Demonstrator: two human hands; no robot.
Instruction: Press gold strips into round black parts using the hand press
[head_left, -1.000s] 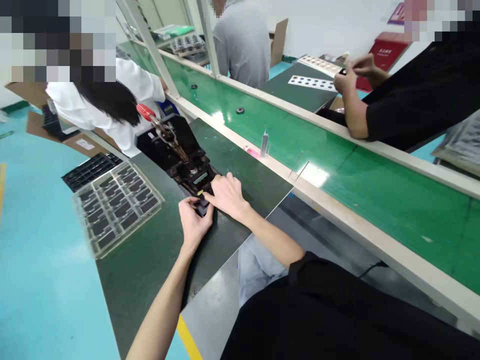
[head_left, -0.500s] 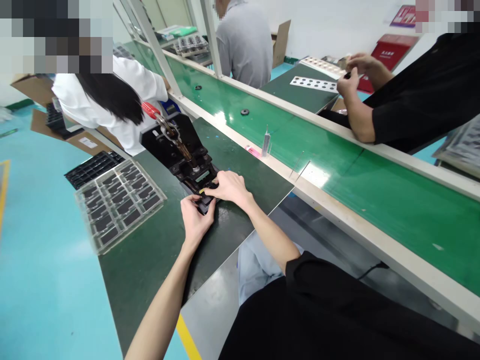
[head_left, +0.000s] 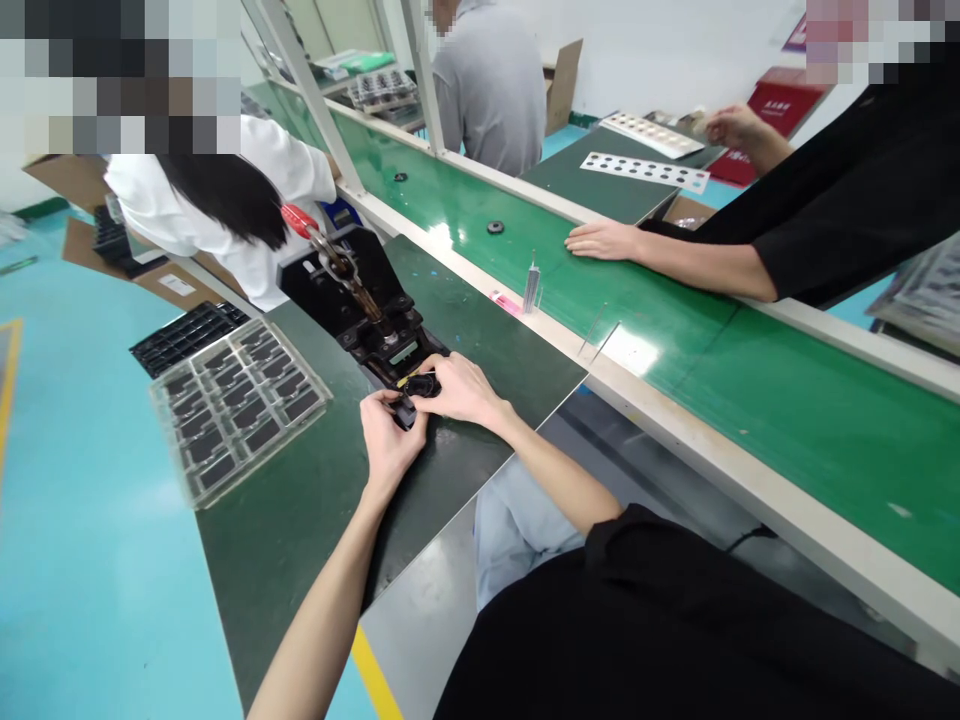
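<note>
A black toggle-clamp fixture [head_left: 379,325] with a raised red handle [head_left: 300,220] stands on the dark green table. My right hand [head_left: 465,390] pinches a small black round part [head_left: 421,386] just above the fixture's front end. Beside it, my left hand [head_left: 391,440] has thumb and fingers gripping either side of the dark front block [head_left: 405,411] of the fixture. A bit of yellow shows behind the round part. The hand and the part partly hide the seat of the fixture.
Left on the table lies a clear tray [head_left: 244,410] of dark flat pieces, with a black tray [head_left: 187,338] behind it. A green conveyor [head_left: 787,400] runs along the right, carrying a black disc [head_left: 495,228]. Thin metal pins [head_left: 531,290] stand on its rail. A co-worker's hand [head_left: 604,240] rests on the belt.
My right hand has lifted the black round part into view from the fixture's front end. My left hand has barely moved. Across the belt, a co-worker's hand has come down onto it.
</note>
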